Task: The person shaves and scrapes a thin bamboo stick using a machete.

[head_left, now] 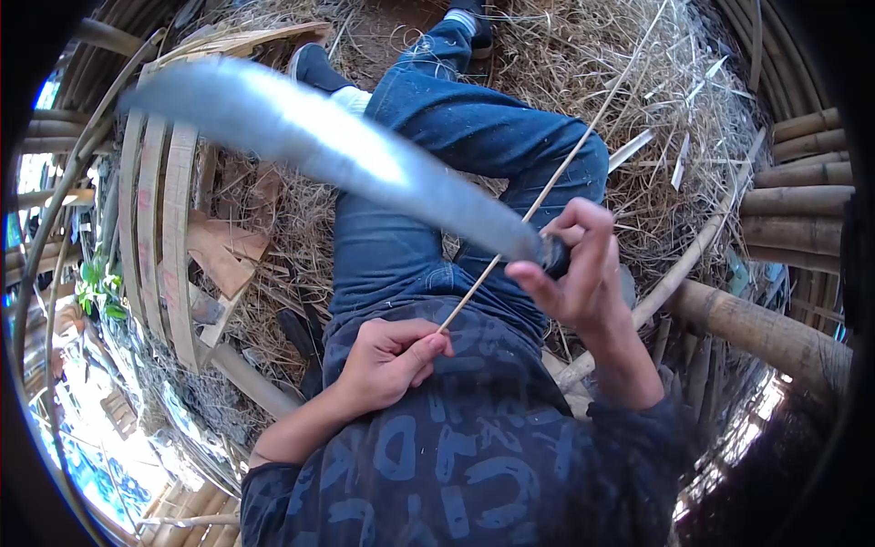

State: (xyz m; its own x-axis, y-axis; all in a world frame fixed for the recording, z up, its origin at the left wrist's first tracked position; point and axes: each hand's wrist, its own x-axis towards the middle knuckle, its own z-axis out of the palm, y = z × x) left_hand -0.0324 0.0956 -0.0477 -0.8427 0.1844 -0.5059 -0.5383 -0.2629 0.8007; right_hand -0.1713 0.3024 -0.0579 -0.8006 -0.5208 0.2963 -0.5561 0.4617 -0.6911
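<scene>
Bamboo poles [770, 333], shavings-strewn ground [679, 105], bright daylight
</scene>
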